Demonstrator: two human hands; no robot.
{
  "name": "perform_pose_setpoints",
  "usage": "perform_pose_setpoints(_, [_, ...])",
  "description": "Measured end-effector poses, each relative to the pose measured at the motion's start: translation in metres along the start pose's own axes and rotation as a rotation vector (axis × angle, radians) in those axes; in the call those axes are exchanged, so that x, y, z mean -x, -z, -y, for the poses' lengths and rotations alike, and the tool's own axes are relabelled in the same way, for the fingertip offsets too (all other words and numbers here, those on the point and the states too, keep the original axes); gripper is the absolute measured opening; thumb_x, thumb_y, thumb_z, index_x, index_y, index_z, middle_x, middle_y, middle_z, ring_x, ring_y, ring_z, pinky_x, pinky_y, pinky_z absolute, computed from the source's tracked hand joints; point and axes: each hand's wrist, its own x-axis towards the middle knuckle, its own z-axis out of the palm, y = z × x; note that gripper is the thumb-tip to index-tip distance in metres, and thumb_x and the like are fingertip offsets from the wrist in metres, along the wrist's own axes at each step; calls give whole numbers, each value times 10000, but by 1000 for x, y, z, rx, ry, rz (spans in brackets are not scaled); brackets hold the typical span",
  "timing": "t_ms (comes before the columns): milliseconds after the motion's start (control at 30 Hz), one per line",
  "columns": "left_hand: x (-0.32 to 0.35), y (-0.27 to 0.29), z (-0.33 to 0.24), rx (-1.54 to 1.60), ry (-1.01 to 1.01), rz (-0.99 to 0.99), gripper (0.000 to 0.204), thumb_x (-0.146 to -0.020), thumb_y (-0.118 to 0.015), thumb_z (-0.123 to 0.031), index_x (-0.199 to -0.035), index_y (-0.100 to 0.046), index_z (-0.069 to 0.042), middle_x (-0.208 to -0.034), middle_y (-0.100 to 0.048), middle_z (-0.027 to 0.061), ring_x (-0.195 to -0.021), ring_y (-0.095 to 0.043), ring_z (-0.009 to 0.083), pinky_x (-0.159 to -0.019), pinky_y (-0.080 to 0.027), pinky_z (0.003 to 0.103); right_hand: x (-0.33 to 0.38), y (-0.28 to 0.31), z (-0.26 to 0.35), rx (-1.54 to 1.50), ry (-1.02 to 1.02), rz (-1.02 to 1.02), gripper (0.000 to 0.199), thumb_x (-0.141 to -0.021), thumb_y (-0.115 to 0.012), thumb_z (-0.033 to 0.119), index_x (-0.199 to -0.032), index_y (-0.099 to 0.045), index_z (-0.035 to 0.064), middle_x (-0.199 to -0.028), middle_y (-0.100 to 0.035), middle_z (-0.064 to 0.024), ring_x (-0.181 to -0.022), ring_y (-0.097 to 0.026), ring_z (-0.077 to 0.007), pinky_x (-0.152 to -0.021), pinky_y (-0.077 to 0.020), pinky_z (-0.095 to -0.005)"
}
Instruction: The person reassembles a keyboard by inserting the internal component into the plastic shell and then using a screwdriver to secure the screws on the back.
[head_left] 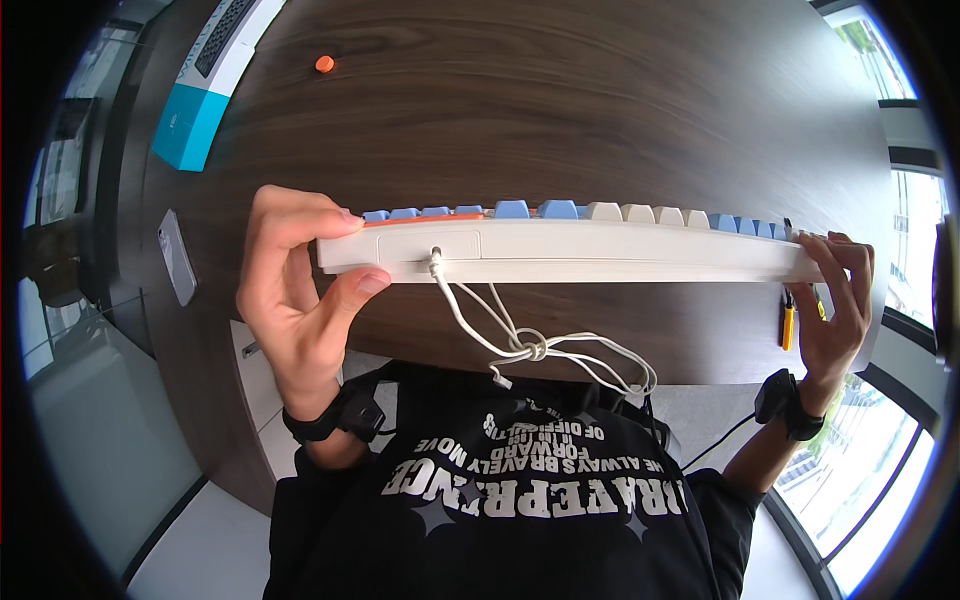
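Note:
A white keyboard (600,247) with blue and cream keycaps and an orange strip is held up on edge between my two hands, its long back side facing me. My left hand (305,270) pinches its left end, thumb below and fingers on top. Around the right end closes my right hand (838,285). From a socket near the left end comes a white cable (460,315), knotted into a bundle that hangs down in front of my shirt. Most of the key face is hidden by the tilt.
A small orange object (324,64) lies on the dark wooden table (600,110). At the far left stands a blue and white box (195,120), with a phone (177,258) nearer me. A yellow-handled tool (788,325) lies beside my right hand.

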Motion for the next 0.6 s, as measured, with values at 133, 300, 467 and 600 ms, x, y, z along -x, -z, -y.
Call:
perform_pose_setpoints(133, [0, -4, -8, 1, 18, -27, 303, -739, -767, -63, -986, -597, -18, -980, -515, 87, -858, -506, 178, -756, -416, 290, -2, -2, -2, -12, -12, -10, 483, -634, -760, -31, -1099, -708, 88, -1000, -626, -84, -995, -572, -289, -874, -521, -443])
perform_pose_setpoints(300, [-4, -2, -25, -148, 63, 41, 314, -722, -754, -96, -1005, -632, -36, -971, -529, 97, -870, -505, 207, -760, -417, 309, 1, -5, -2, -32, -24, -20, 489, -639, -752, -40, -1105, -705, 98, -1021, -621, -84, -1011, -569, -292, -890, -522, -453])
perform_pose_setpoints(467, [-18, -12, -38, -475, -168, 246, 468, -586, -811, -100, -1033, -674, -69, -1129, -593, 90, -1012, -535, 303, -789, -464, 375, 3, -3, 0, -16, -32, -37, 510, -631, -759, -49, -1112, -704, 111, -1035, -630, -87, -1027, -572, -298, -894, -524, -466])
perform_pose_setpoints(600, [-19, -17, -34, -405, -149, 235, 443, -592, -803, -56, -1013, -665, -60, -1106, -651, 77, -1058, -576, 324, -825, -499, 384, 3, -2, 0, -30, -51, -27, 522, -630, -764, -49, -1121, -702, 116, -1034, -633, -91, -1028, -574, -298, -900, -520, -472])
